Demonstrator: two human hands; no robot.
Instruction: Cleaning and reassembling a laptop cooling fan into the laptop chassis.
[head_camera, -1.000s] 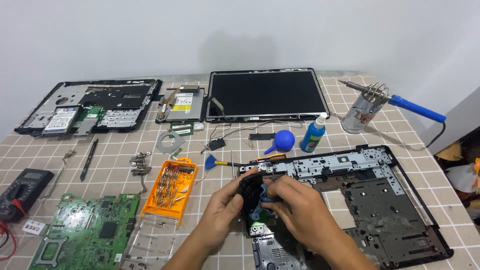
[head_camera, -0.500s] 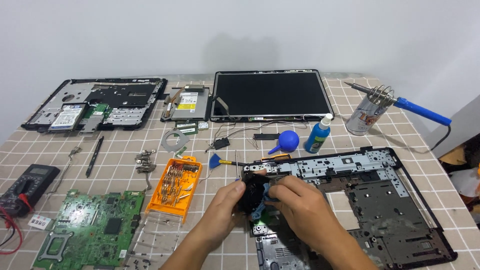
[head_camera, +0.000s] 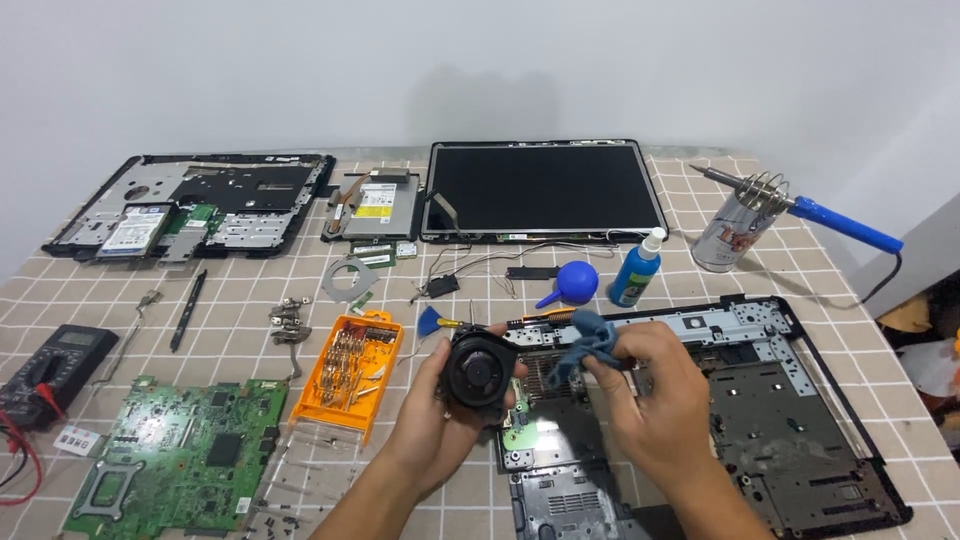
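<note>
Left hand clamped around a round black cooling fan, fingers wrapped on its rim, hub and dark plastic blades facing up. Fan is held off the table, over the left edge of the open laptop base. Right hand pinched shut on a crumpled blue cloth, soft and folded, just beside the fan's right side; can't tell if the cloth touches it.

Laptop base: black plastic frame, grey stamped metal plates, a small green board exposed below the fan. Orange bit tray just left of the left hand, rectangular, rows of metal bits. Green motherboard further left, flat, matte, dense with chips. Black multimeter with red lead at the far left edge.

Back row: second black chassis half, silver optical drive, glossy dark screen panel. Blue rubber blower bulb and blue bottle with white cap stand near, behind the hands. Blue-handled soldering iron rests in a wire coil on a can at the right.

Checked tablecloth is crowded. Open room: a strip between the back row and the tray, and small patches along the front edge by the forearms.
</note>
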